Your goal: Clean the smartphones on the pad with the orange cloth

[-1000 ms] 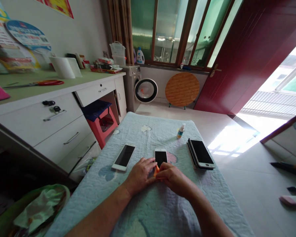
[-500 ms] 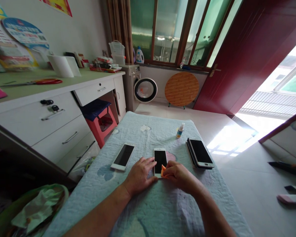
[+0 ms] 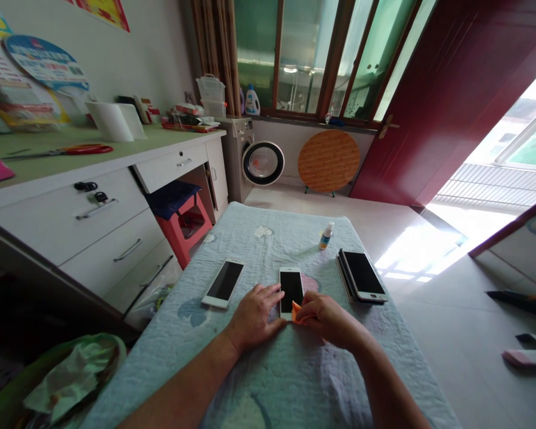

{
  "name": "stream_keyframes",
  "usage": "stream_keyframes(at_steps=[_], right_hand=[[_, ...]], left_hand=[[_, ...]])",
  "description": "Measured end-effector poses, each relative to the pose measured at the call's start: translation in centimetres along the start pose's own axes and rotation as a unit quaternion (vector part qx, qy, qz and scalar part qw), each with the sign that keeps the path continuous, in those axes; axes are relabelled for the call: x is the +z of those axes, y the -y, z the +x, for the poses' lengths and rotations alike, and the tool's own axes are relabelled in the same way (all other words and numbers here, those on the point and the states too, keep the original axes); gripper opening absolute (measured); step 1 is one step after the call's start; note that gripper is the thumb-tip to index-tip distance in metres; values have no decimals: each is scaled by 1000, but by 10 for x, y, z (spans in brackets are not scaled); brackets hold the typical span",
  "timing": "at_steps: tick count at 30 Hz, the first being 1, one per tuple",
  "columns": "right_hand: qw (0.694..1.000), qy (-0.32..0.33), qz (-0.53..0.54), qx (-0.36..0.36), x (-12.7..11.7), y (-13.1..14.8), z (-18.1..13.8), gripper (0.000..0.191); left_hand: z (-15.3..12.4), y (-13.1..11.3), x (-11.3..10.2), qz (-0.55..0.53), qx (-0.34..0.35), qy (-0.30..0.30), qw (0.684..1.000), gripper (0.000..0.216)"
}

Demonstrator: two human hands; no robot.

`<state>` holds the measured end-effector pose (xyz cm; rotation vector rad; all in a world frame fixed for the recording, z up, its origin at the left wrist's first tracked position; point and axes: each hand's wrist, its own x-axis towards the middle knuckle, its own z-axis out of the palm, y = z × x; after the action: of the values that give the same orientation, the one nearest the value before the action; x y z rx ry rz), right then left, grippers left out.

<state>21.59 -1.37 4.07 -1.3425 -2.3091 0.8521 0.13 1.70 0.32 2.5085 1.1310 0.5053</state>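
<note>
A white smartphone [image 3: 291,283] with a dark screen lies face up on the cloth-covered table. My left hand [image 3: 255,316] holds it at the left, fingertips on the screen's edge and thumb by the lower corner. An orange cloth [image 3: 297,311] is pinched in my right hand [image 3: 325,316], pressed against the phone's lower right part; much of the cloth is hidden under the fingers. Left of my hands lies a second white smartphone [image 3: 225,281]. To the right sits a stack of phones, a white-framed one [image 3: 363,275] on top. A small spray bottle [image 3: 325,236] stands upright farther back.
A pale blue quilted cloth [image 3: 272,232] covers the table. Drawers [image 3: 102,238] and a red stool [image 3: 189,232] are on the left, with a green bin [image 3: 115,348] at lower left. Behind stand a washing machine with its door [image 3: 263,162] open and a round wooden tabletop [image 3: 329,161].
My right hand and the orange cloth have shifted very slightly at the phone's lower right edge. My left hand stays in place on the phone.
</note>
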Motion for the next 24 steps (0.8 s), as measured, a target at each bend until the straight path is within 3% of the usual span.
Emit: stream_keyframes(at_steps=[7, 17, 21, 24], right_hand=[[999, -1, -2, 32, -10, -18, -2, 31], [972, -220, -39, 66, 25, -32, 24, 24], [959, -266, -48, 81, 31, -35, 32, 26], [959, -260, -71, 83, 29, -34, 32, 26]], left_hand=[[0, -1, 0, -3, -10, 7, 1000, 55], [-2, 2, 1, 0, 3, 6, 1000, 56], [-2, 4, 3, -3, 6, -6, 1000, 56], [-1, 3, 4, -1, 5, -12, 1000, 56]])
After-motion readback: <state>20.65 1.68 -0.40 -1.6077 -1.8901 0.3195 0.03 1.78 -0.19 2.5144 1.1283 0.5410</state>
